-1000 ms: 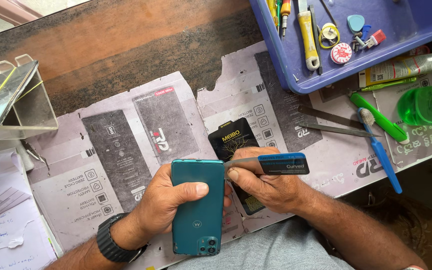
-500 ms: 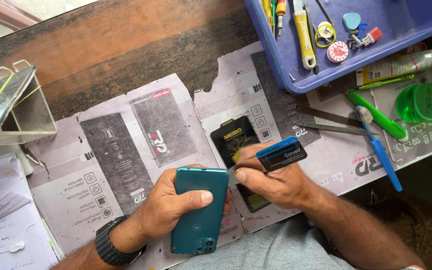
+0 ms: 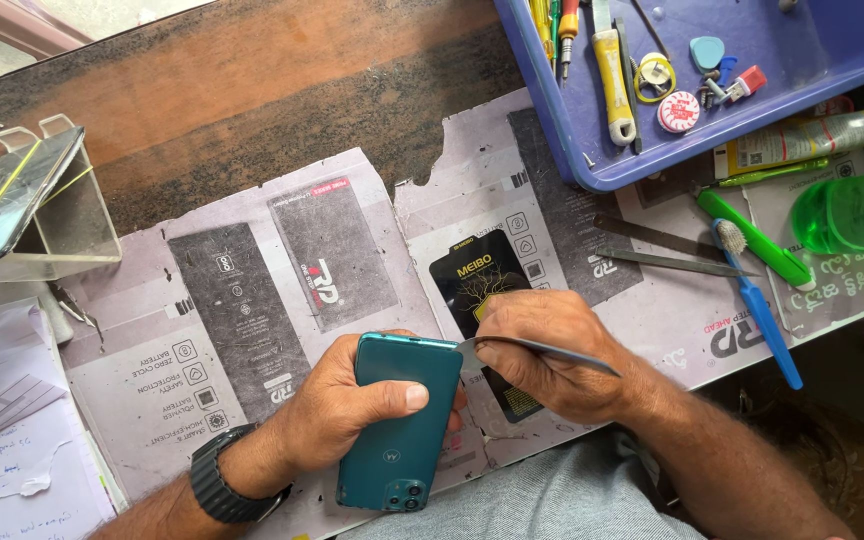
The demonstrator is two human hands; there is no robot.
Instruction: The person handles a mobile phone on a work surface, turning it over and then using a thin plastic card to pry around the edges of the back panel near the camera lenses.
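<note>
One blue tray (image 3: 592,150) is seen up and right of the one teal phone (image 3: 402,420). The phone is gripped back-up by the left hand (image 3: 337,415). One thin card (image 3: 542,352), pinched in the closed right hand (image 3: 552,355), is set against the phone's top right edge.

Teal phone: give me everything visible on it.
The phone is teal with a glossy, plastic-looking back facing up and a camera cluster at its near corner. It is held off the table, slightly tilted, with the far end toward the bench. The left hand grips it, thumb across the back. The right hand presses a thin metal blade against its upper right edge. The screen side is hidden.
</note>
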